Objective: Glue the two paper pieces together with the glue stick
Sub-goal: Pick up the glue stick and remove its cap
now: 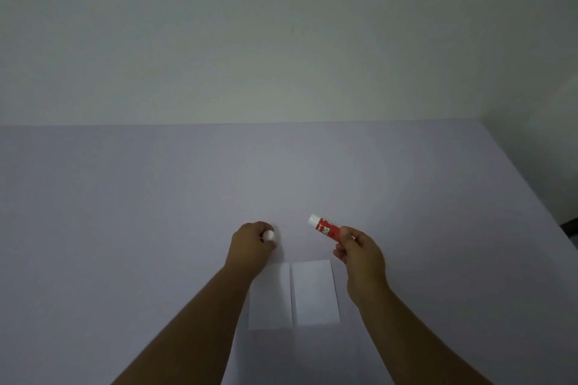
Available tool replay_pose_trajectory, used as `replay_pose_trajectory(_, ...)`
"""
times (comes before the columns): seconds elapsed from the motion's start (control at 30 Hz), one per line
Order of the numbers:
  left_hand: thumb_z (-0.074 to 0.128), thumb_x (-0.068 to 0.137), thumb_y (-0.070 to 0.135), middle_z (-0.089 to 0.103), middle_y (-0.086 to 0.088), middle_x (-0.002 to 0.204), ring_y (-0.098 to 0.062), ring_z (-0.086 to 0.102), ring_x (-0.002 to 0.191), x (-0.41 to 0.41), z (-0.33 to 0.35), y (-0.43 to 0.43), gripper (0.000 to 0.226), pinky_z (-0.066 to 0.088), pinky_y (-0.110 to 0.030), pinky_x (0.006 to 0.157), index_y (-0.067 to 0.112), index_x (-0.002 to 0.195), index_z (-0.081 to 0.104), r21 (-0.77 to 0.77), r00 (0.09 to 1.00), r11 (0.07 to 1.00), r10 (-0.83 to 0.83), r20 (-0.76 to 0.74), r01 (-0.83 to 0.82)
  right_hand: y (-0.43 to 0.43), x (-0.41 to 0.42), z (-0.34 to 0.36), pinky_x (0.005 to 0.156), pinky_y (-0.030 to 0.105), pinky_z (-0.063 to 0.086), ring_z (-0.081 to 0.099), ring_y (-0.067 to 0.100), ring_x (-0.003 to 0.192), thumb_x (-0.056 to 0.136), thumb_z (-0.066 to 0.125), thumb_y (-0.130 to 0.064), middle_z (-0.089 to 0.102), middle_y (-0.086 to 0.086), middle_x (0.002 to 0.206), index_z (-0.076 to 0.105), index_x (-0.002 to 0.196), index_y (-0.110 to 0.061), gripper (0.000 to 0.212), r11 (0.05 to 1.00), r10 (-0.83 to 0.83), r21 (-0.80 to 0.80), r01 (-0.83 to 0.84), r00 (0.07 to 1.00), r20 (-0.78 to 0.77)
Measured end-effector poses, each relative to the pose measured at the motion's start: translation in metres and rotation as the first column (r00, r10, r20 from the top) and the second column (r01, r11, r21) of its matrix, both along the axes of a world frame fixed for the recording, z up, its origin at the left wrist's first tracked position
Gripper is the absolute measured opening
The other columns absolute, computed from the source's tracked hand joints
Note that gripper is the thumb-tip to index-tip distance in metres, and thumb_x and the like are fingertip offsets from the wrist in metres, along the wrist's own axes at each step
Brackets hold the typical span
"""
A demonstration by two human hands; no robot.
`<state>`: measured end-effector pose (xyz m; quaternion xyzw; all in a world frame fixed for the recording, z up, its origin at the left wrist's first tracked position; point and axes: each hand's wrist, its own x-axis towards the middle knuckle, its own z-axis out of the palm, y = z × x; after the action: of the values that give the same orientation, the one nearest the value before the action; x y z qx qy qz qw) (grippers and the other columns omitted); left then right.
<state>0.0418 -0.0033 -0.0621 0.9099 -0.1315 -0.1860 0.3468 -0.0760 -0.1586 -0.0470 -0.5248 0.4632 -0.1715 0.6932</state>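
Two white rectangular paper pieces lie side by side on your pale lilac desk. Your right hand pinches the uncapped red glue stick above them; your left hand grips its white cap.

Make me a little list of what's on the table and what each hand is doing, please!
surface: pale table against a plain wall
right hand: holds the red glue stick, white tip pointing up and away
left hand: closed on a small white cap
left paper: flat, partly under the left wrist
right paper: flat, close beside the left one
glue on paper: cannot tell
papers joined: not yet
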Motion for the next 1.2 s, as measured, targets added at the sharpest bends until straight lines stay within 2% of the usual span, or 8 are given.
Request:
replay_pose_trajectory(0.27,0.067,0.073,0.01,0.061,-0.006,0.092,-0.023,0.056,0.084,-0.003,-0.016,-0.001,0.02,0.036,-0.026,0.069,0.014,0.093,0.063,0.009,0.996,0.999,-0.052,0.071,0.051,0.004,-0.004,-0.004,0.063,0.027,0.052,0.058,0.016,0.068,0.089,0.059,-0.019,0.062,0.009,0.079,0.064,0.085,-0.02,0.006,0.995,0.004,0.095,-0.007,0.999,0.033)
replay_pose_trajectory(0.57,0.074,0.074,0.023,0.049,-0.002,0.121,-0.02,0.053,0.104,-0.009,0.0,0.008,0.055,0.048,-0.033,0.089,0.019,0.124,0.051,-0.146,0.998,0.989,0.041,0.051,-0.033,0.007,-0.007,0.006,0.051,0.021,0.056,0.056,0.015,0.063,0.088,0.059,-0.016,0.063,0.011,0.08,0.065,0.09,-0.009,0.009,0.96,-0.016,0.278,-0.017,0.993,0.116)
replay_pose_trajectory(0.63,0.074,0.075,0.027,0.051,0.004,0.118,-0.015,0.053,0.099,-0.018,0.017,0.007,0.053,0.047,-0.029,0.081,0.025,0.122,0.051,-0.291,0.986,0.944,0.127,-0.107,-0.153,0.012,-0.006,0.009,0.051,0.021,0.057,0.057,0.016,0.066,0.088,0.06,-0.016,0.063,0.015,0.086,0.065,0.094,-0.005,0.013,0.923,-0.033,0.383,-0.033,0.986,0.166)
replay_pose_trajectory(0.7,0.073,0.074,0.033,0.057,0.003,0.117,-0.016,0.055,0.102,-0.028,0.033,0.003,0.047,0.045,-0.031,0.084,0.029,0.117,0.055,-0.434,0.928,0.871,0.06,-0.368,-0.228,0.02,-0.005,0.012,0.052,0.022,0.057,0.058,0.017,0.07,0.087,0.061,-0.016,0.063,0.018,0.094,0.065,0.096,-0.004,0.016,0.893,-0.022,0.445,-0.069,0.98,0.196)
replay_pose_trajectory(0.77,0.073,0.069,0.04,0.065,0.001,0.112,-0.016,0.058,0.105,-0.039,0.043,-0.002,0.044,0.044,-0.031,0.088,0.027,0.11,0.062,-0.53,0.874,0.804,-0.026,-0.486,-0.271,0.029,-0.005,0.013,0.054,0.022,0.056,0.06,0.018,0.072,0.087,0.061,-0.016,0.064,0.019,0.099,0.064,0.102,-0.002,0.021,0.875,0.011,0.47,-0.12,0.974,0.227)
replay_pose_trajectory(0.9,0.069,0.078,0.027,0.071,-0.002,0.101,-0.017,0.062,0.1,-0.046,0.055,-0.008,0.018,0.046,-0.025,0.08,0.024,0.096,0.067,-0.591,0.854,0.71,0.03,-0.519,-0.384,0.037,-0.008,0.013,0.063,0.026,0.058,0.066,0.02,0.077,0.087,0.059,-0.011,0.067,0.02,0.105,0.065,0.107,-0.002,0.023,0.847,0.07,0.476,-0.237,0.937,0.342)
replay_pose_trajectory(1.03,0.067,0.081,0.024,0.071,-0.002,0.1,-0.016,0.062,0.1,-0.05,0.064,0.002,0.015,0.047,-0.022,0.079,0.022,0.095,0.068,-0.63,0.848,0.653,0.035,-0.529,-0.42,0.041,-0.017,0.021,0.065,0.027,0.059,0.07,0.023,0.081,0.086,0.058,-0.01,0.07,0.018,0.099,0.063,0.108,-0.002,0.024,0.846,0.154,0.425,-0.321,0.911,0.382)
replay_pose_trajectory(1.2,0.067,0.081,0.021,0.072,0.0,0.1,-0.017,0.062,0.101,-0.059,0.072,0.013,0.014,0.047,-0.025,0.083,0.022,0.095,0.069,-0.651,0.857,0.65,0.001,-0.515,-0.392,0.05,-0.027,0.034,0.052,0.028,0.057,0.068,0.023,0.06,0.089,0.052,-0.038,0.071,0.014,0.066,0.066,0.086,-0.001,0.04,0.78,0.23,0.526,-0.337,0.938,0.26)
